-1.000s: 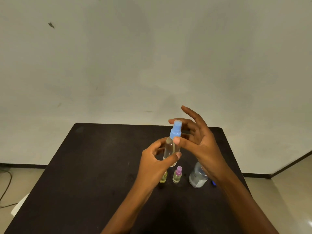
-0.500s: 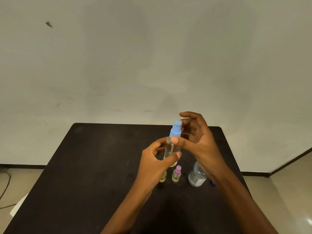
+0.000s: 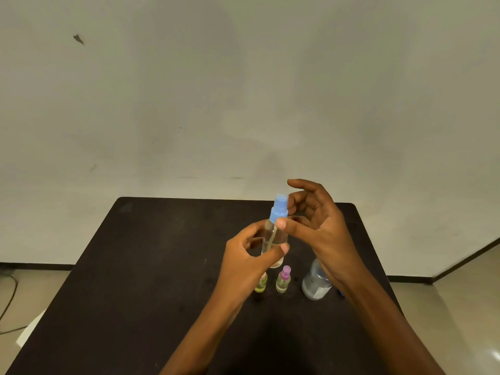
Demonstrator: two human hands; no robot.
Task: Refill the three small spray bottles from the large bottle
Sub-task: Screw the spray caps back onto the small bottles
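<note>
Head view: left hand (image 3: 243, 262) grips the clear spray bottle (image 3: 273, 240); right hand (image 3: 323, 230) pinches its blue cap (image 3: 279, 209), other fingers spread.

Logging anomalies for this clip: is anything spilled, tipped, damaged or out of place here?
Nothing stands out. The left hand holds the blue-capped spray bottle roughly upright above the table, the right hand pinching its cap. The pink-capped bottle, the yellowish bottle and the large bottle stand upright; no spill shows.

Dark table (image 3: 140, 293), pale wall (image 3: 243, 82)
</note>
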